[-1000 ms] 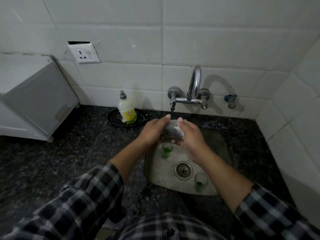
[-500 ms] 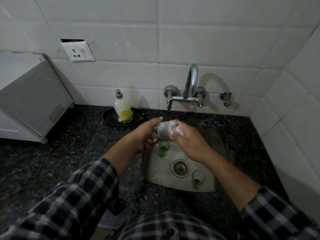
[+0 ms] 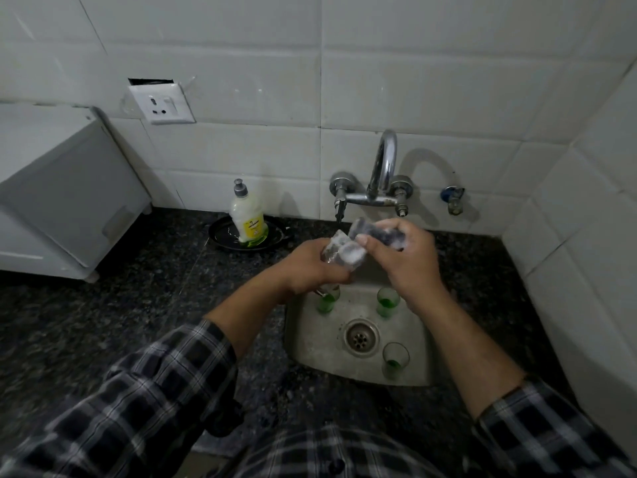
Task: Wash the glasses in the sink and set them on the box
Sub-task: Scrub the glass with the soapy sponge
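Observation:
Over the back of the steel sink [image 3: 310, 353], my left hand [image 3: 310, 267] grips a small soapy glass [image 3: 339, 251]. My right hand [image 3: 403, 257] holds a foamy scrub sponge [image 3: 375, 232] against the glass's upper side. Three small glasses with green bases stand in the sink: one at the back left [image 3: 327, 300] partly under my left hand, one at the back right [image 3: 387, 301], one at the front right [image 3: 395, 362] beside the drain [image 3: 360, 338]. The white box [image 3: 62, 188] stands on the counter at the left.
A chrome tap [image 3: 382, 181] sticks out of the tiled wall above the sink. A dish soap bottle [image 3: 247, 219] stands on a black dish [image 3: 220, 236] left of the tap. Dark granite counter [image 3: 138, 305] surrounds the sink. A tiled side wall [image 3: 586, 236] closes the right.
Both hands have shifted a little; the sponge now sits higher on the glass. A third glass in the sink, hidden before by my right hand, has come into sight.

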